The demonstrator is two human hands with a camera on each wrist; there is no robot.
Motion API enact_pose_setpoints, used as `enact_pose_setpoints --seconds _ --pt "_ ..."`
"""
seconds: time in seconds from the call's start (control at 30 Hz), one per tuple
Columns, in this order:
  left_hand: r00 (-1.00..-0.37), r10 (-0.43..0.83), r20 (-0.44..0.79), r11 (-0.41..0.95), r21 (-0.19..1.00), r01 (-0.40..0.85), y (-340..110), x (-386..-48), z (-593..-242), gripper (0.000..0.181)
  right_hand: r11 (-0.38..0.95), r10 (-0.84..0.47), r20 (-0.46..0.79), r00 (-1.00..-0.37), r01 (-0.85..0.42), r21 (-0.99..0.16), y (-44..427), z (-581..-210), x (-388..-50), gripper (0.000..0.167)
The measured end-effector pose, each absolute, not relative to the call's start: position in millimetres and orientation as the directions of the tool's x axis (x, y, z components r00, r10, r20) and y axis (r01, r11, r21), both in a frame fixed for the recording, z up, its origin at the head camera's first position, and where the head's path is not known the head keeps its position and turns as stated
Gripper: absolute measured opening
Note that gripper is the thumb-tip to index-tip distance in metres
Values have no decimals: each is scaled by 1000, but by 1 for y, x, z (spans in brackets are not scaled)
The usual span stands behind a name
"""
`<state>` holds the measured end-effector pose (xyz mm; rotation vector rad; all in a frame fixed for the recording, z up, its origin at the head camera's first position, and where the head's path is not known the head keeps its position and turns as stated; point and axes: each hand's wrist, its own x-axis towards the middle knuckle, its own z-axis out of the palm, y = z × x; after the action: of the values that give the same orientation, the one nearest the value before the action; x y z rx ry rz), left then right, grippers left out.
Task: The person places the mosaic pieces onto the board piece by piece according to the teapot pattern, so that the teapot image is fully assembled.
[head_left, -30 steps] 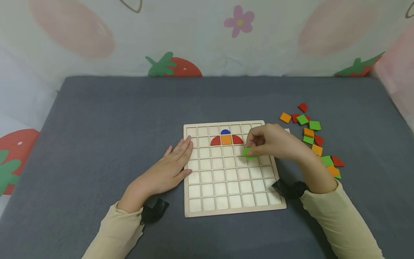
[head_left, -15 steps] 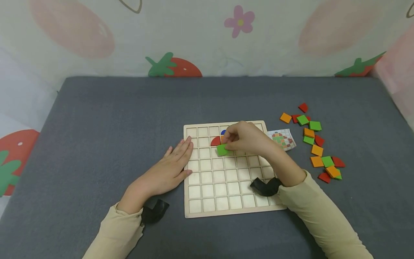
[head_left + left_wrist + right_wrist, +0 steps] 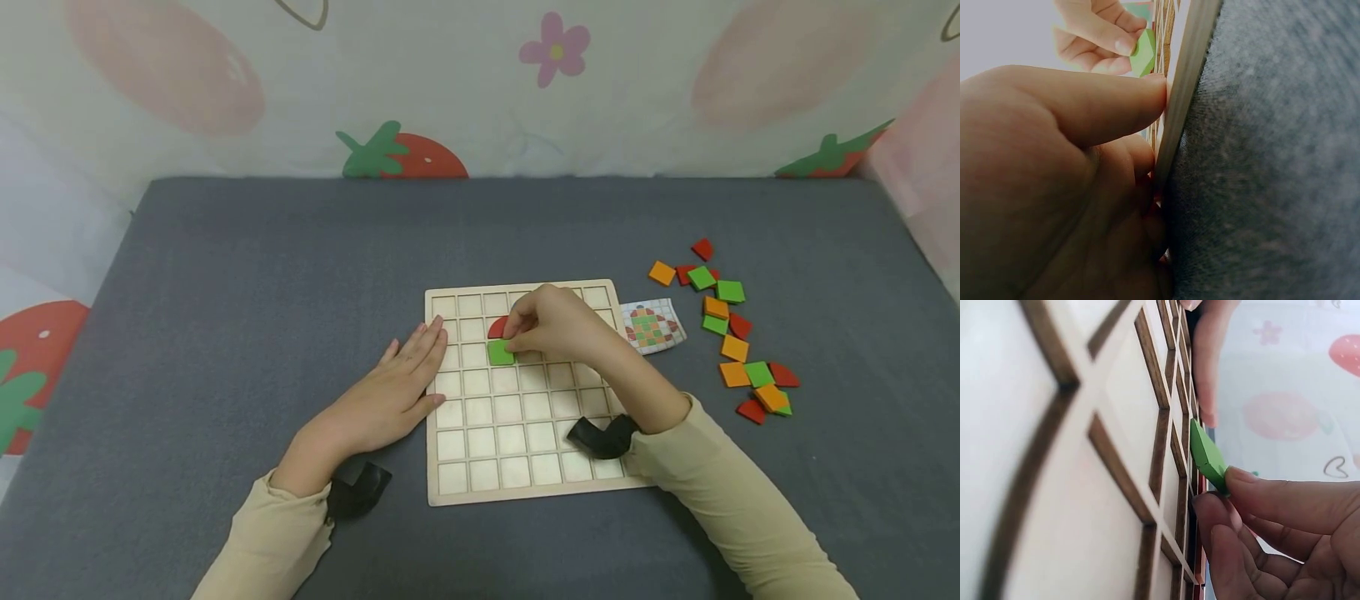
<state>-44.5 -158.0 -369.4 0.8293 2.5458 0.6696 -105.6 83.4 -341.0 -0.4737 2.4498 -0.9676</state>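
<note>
While the left hand [image 3: 382, 400] lies with fingers extended and grasping nothing, fingertips and thumb touching the edge of the gridded wooden board [image 3: 541, 435], the right hand [image 3: 558, 329] pinches a green tile [image 3: 500, 352] between thumb and fingers, tilted over the board, just nearer than a red piece [image 3: 497, 328].

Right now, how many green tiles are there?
6: one tile in the right fingers; five right of the board: two far, one middle, two near. More may be hidden.
</note>
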Motion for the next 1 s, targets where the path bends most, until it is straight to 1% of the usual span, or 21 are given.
enact_pose_setpoints --seconds 0.47,0.6,0.83,1.0 --pt "-756 625 -195 714 534 452 -158 -44 -370 67 707 -457 -286 -842 -149 -691 84 -339 -104 7" --pt "-757 624 -193 715 532 454 -158 -44 -370 67 707 -462 -298 -836 -144 -692 85 -339 -105 7" --pt "-757 626 -187 713 529 459 -154 -46 -371 67 712 -494 -291 -819 -189 -677 89 -339 -107 6" --pt "-752 635 -176 705 529 472 -153 -47 -370 67 701 -482 -289 -827 -167 -693 93 -335 -106 6"
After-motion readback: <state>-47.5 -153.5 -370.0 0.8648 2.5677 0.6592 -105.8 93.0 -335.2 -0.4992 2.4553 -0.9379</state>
